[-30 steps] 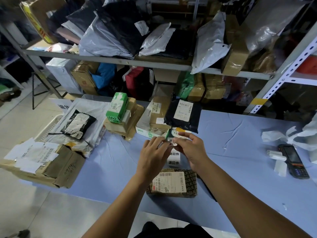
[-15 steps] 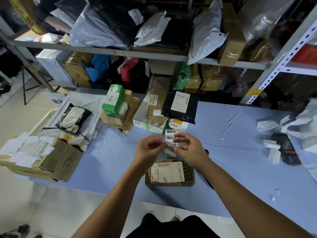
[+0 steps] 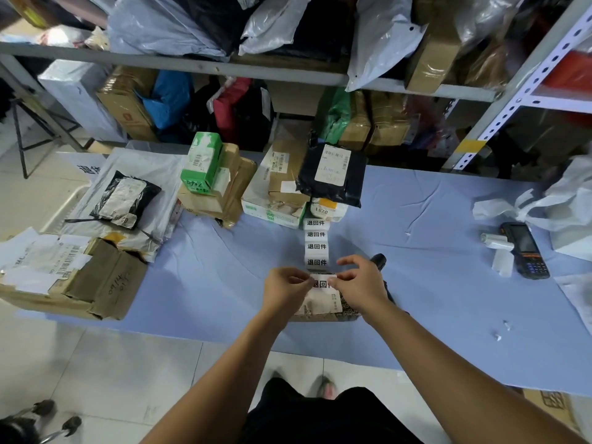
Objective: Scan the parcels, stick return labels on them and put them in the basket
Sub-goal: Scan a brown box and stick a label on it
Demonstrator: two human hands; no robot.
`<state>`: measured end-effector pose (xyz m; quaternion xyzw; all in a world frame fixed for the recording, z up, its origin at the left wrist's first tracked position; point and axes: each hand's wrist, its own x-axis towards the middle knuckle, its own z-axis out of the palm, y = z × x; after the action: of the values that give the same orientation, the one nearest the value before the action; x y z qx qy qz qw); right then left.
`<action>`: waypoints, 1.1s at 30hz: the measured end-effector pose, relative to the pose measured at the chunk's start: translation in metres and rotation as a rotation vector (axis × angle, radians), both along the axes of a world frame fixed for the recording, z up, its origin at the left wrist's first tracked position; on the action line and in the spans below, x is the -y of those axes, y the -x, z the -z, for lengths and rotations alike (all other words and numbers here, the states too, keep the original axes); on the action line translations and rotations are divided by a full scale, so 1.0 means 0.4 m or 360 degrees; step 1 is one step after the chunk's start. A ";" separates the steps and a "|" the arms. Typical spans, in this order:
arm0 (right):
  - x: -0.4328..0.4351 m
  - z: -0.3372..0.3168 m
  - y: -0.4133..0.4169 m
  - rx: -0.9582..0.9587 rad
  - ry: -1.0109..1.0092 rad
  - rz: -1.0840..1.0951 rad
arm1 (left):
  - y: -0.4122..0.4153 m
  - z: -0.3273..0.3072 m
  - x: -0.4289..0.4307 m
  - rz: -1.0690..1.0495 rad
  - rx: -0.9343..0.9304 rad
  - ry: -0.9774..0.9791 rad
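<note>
**Now: return label (image 3: pixel 322 283) held taut over the parcel (image 3: pixel 347 310)**

Left hand (image 3: pixel 285 291) and right hand (image 3: pixel 362 283) each pinch 1 end of the label, just above the small parcel at the table's (image 3: pixel 432 283) near edge. Thin, light and tacky, the label will likely curl or stick to itself, so gripping its ends suits it. The parcel looks stiff and light and should lift by its sides. Beyond, the label strip (image 3: pixel 316 246) runs toward stacked packages.

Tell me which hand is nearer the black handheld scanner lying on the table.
Right. The right hand pinches the return label well to the left of the scanner; the left hand pinches the same label's other end, farther left still.
</note>
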<state>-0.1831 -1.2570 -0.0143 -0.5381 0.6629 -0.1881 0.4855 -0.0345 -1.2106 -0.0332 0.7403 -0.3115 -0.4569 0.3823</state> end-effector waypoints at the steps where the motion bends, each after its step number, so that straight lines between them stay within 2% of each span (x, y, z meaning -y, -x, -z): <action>1: -0.003 0.005 0.002 -0.0036 0.0012 -0.0013 | 0.004 0.002 0.001 0.0049 0.0083 -0.0025; 6: -0.010 0.034 0.002 -0.0190 0.0115 -0.0104 | 0.021 0.017 -0.007 0.0250 0.0519 -0.0106; 10: -0.008 0.056 -0.002 -0.0320 0.0202 -0.0196 | 0.025 0.043 -0.011 0.0239 0.0699 -0.0089; 16: -0.009 0.079 -0.010 -0.0781 0.0403 -0.0629 | 0.034 0.068 -0.013 0.0289 0.0928 -0.0122; 19: -0.016 0.084 -0.002 -0.0933 0.0511 -0.0715 | 0.026 0.071 -0.016 0.0353 0.1028 -0.0004; 24: -0.024 0.091 0.055 -0.0741 0.0495 -0.0721 | 0.003 0.079 -0.025 0.0675 0.1119 0.0207; 28: -0.027 0.098 0.091 -0.0602 0.0436 -0.0466 | -0.025 0.082 -0.038 0.0370 0.1068 0.0189; 31: -0.032 0.104 0.100 -0.0484 0.0324 -0.0286 | -0.046 0.080 -0.059 0.0098 0.1012 -0.0053; 33: -0.037 0.107 0.104 -0.0415 0.0192 -0.0224 | -0.050 0.076 -0.071 -0.0014 0.0767 -0.0268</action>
<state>-0.2248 -1.2424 -0.0572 -0.6314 0.6684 -0.1216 0.3739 -0.0145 -1.1823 -0.0637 0.8584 -0.3512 -0.2900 0.2359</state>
